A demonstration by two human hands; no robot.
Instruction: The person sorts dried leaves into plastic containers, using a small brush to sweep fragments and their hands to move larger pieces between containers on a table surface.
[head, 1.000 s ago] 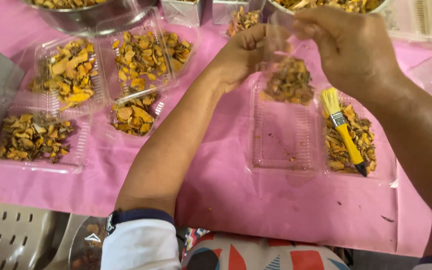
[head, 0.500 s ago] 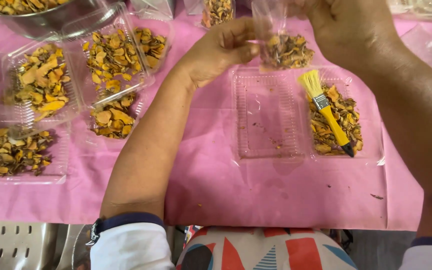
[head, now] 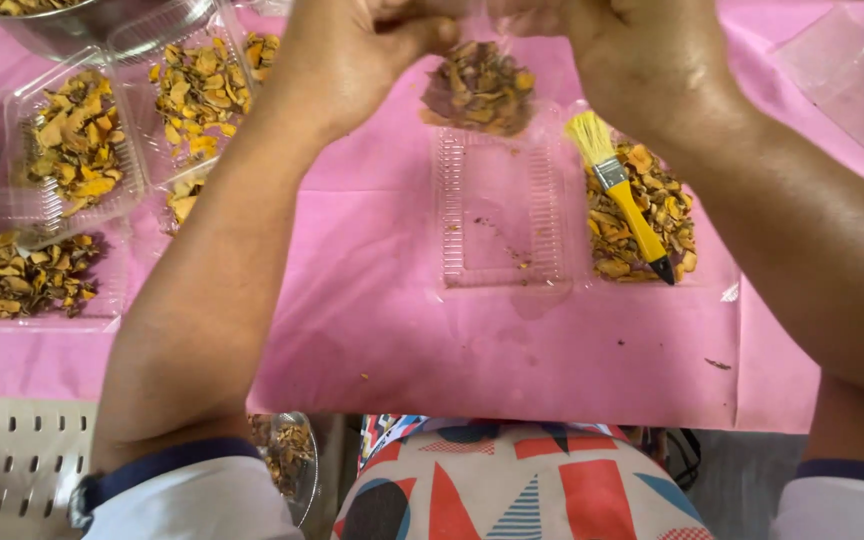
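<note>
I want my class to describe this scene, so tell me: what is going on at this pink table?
A person holds a small clear bag of dried yellow-brown slices up with both hands, the left hand and right hand pinching its top. Below it lies an open clear tray, nearly bare on one side. On the other side a yellow brush rests on more slices. Further filled trays sit to the left on the pink cloth.

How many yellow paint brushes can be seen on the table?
1. The single yellow brush lies on the dried slices in the right half of the open clear tray, below the right hand. Others may be hidden under the arms.
</note>
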